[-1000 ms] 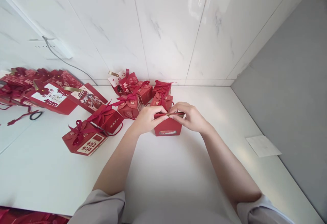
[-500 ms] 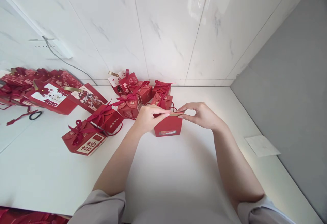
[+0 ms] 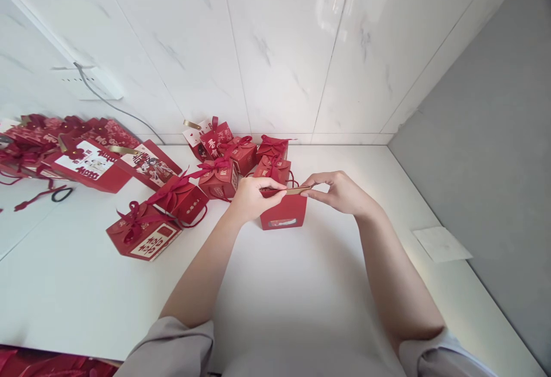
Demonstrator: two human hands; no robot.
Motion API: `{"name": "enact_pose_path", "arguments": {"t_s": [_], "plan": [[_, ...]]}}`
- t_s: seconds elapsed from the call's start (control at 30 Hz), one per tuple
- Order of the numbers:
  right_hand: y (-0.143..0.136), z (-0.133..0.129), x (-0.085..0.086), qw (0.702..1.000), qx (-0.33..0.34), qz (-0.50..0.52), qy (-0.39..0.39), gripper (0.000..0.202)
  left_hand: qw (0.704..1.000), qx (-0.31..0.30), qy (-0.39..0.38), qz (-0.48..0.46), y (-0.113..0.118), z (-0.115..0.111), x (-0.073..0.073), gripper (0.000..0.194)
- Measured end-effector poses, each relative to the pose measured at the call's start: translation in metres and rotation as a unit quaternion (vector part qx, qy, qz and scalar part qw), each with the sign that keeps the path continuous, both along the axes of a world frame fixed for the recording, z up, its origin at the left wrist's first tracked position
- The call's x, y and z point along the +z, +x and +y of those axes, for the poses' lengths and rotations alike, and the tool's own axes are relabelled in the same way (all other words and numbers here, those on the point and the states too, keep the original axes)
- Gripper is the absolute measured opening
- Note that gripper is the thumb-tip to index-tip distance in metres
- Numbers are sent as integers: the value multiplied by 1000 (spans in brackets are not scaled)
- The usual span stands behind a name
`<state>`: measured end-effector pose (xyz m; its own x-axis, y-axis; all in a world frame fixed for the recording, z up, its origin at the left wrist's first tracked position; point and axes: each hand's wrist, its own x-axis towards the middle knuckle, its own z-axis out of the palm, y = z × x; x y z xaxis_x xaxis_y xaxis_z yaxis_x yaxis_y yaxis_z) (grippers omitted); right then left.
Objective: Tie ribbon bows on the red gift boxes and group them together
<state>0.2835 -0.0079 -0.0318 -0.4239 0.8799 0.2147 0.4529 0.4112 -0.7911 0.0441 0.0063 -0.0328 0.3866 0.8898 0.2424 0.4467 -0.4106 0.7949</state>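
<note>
A red gift box (image 3: 282, 214) with a small clear window low on its front stands on the white table in front of me. Along its top edge runs a flat gold strap (image 3: 298, 191). My left hand (image 3: 253, 196) pinches the strap and the box top from the left, thumb in front and fingers behind. From the right, my right hand (image 3: 333, 190) pinches the strap's other end between thumb and fingertips. Right behind this box stands a smaller red box with a ribbon bow (image 3: 273, 169), partly covered by my left hand.
More bow-tied red boxes (image 3: 217, 179) stand near the wall. Two ribboned boxes (image 3: 144, 230) sit to the left, with red gift bags (image 3: 92, 164) beyond. A black ring (image 3: 62, 194), a wall socket with a cable (image 3: 90, 82) and a white paper (image 3: 442, 244) lie around the edges.
Both hands stay at the box top with almost the same grip. The gold strap shows slightly more between my fingers, and the view has shifted a little.
</note>
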Motion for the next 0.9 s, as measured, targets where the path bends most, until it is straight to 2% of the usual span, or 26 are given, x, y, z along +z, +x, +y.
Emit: {"name": "enact_pose_path", "arguments": {"t_s": [0.23,0.37,0.47,0.57,0.7,0.77,0.9], "plan": [[0,2,-2,999,21,21,-16,20,1000,-9,16,-13,-3,6,-12,13],[1,8,-11,997,34,43,-54,22,997,1,43,-58,3,8,-24,12],[3,17,-26,987,58,77,-129,30,986,54,69,-141,9,10,-43,21],[3,28,-50,969,97,105,-200,46,971,101,44,-212,12,15,-71,36],[-4,37,-84,939,174,115,-272,74,955,96,-24,-281,7,25,-107,48],[-10,40,-97,937,161,174,-257,72,951,85,-41,-293,3,32,-119,56],[-20,43,-113,945,44,255,-200,56,941,76,-85,-318,-1,43,-128,65]]}}
